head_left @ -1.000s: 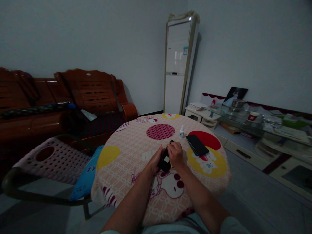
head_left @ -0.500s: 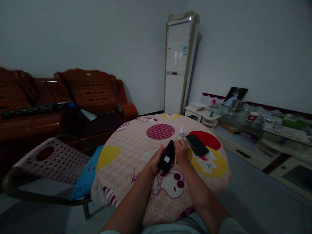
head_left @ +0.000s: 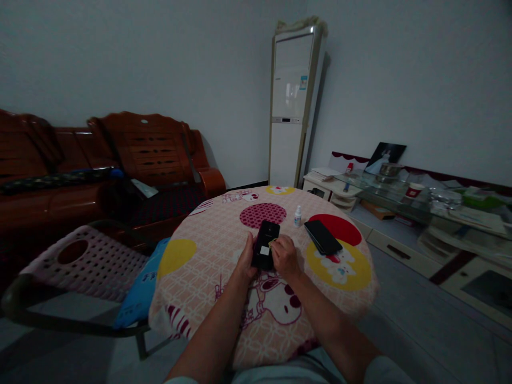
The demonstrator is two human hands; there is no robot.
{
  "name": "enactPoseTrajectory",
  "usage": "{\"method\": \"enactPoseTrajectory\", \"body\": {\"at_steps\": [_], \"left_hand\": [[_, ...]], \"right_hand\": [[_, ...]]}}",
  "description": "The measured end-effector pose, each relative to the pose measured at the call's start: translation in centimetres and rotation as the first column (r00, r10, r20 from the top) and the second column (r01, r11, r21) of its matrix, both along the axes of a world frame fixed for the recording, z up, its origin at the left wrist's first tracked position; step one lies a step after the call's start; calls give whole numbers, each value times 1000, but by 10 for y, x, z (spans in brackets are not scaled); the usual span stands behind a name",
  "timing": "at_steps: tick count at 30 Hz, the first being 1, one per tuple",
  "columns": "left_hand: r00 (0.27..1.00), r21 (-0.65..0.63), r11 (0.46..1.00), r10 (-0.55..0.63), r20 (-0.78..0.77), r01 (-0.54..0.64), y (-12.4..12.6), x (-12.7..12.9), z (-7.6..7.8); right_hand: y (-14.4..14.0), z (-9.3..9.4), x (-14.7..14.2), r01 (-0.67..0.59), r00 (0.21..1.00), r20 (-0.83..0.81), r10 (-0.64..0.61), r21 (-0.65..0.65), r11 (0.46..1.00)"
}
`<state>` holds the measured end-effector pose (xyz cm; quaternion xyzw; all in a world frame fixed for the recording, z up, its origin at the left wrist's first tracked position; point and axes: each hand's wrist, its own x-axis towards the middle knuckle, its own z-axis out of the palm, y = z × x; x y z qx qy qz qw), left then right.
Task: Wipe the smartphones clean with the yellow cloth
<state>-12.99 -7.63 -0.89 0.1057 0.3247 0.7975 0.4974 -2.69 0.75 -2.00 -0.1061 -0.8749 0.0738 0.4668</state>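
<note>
The left hand (head_left: 245, 261) held the black phone (head_left: 264, 245) face down, the right hand (head_left: 282, 255) pinched something small and yellowish against its back.

**One head view, looking forward and down over your table**

You have a single camera, worn on your head, facing forward and tilted down. Your forearms enter from the bottom edge, and the round table (head_left: 224, 234) fills the near middle ground. Farther off it takes in the wooden sofa (head_left: 120, 160) at left and the tall white unit (head_left: 294, 106) against the back wall.
</note>
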Motion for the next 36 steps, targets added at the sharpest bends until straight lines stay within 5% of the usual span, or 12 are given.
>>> {"method": "enactPoseTrajectory", "body": {"at_steps": [7,16,25,32,36], "left_hand": [[999,20,999,-27,18,27,1,-1,0],[936,-58,938,-344,-72,340,-3,10,0],[981,-72,982,-181,-68,176,0,5,-1],[916,-89,928,-371,-150,361,-4,11,0],[936,-135,942,-324,-140,307,-3,12,0]], "right_hand": [[0,1,-1,20,1000,-7,-20,-15,1000],[36,-1,5,214,965,-144,-219,-50,975],[8,0,0,56,998,-26,-56,3,998],[33,1,2,197,971,-130,-199,-26,980],[28,-1,1,167,982,-85,-168,-22,986]]}}
